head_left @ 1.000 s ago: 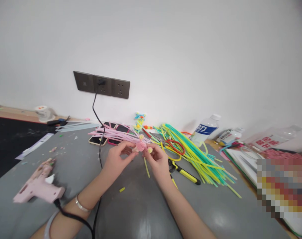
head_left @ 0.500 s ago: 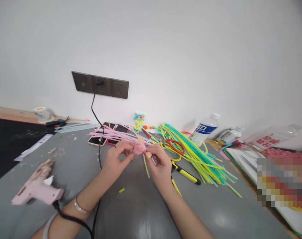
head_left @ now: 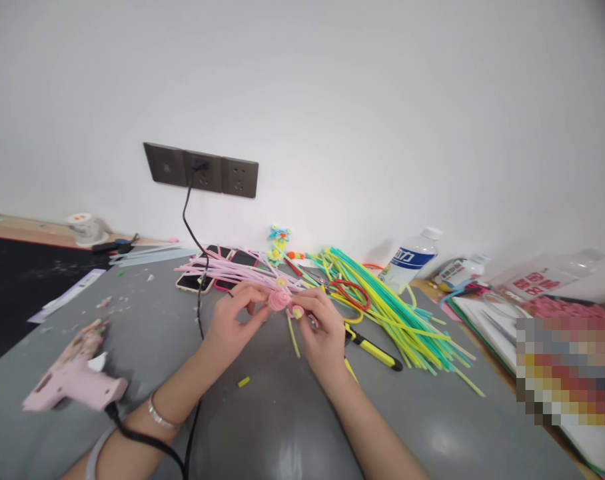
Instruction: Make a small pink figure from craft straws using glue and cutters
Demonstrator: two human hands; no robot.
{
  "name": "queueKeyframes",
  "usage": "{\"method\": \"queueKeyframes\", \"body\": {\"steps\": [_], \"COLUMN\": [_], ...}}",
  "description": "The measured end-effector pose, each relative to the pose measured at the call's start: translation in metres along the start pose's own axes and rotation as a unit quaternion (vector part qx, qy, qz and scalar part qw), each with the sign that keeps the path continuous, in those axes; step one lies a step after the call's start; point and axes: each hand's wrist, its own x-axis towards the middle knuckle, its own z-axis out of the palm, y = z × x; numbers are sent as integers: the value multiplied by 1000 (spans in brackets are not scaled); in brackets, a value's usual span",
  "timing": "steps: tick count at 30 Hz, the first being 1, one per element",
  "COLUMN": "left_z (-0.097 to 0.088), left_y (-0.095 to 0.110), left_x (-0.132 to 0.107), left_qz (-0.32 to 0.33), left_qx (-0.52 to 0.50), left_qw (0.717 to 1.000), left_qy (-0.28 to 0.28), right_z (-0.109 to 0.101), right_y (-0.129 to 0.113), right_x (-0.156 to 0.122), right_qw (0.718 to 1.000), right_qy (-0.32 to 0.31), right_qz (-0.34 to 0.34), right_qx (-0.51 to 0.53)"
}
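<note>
The grey table [head_left: 282, 427] carried a pile of green and yellow straws [head_left: 397, 313] and a pink glue gun [head_left: 72, 380]. Between them, the left hand [head_left: 230, 327] and right hand [head_left: 325, 333] both pinched a pink coiled flower [head_left: 280, 300], held just above the tabletop.

No text can be read in full.

- Water bottle [head_left: 411, 260], right of centre: blue label with white characters, too small to make out.
- Small bottle [head_left: 458, 271], just right of it, lying down: white label with dark print, blurred.
- Clear bottle [head_left: 550, 279], lying at the right edge: white label with red characters, not legible.
- Mosaic block [head_left: 567, 370], lower right: whatever print lies beneath it is masked.
- Socket panel [head_left: 201, 171], on the wall left of centre: markings too small to tell.
</note>
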Motion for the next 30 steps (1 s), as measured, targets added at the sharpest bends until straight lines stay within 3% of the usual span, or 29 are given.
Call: {"method": "queueKeyframes", "body": {"steps": [30], "left_z": [0], "left_y": [0], "left_x": [-1], "left_qz": [8], "left_qx": [25], "left_qw": [1000], "left_qy": [-2], "right_z": [-1], "right_y": [-1], "right_x": [2], "right_qw": [1000], "right_qy": [-12], "right_qz": [0], "right_qx": [3]}}
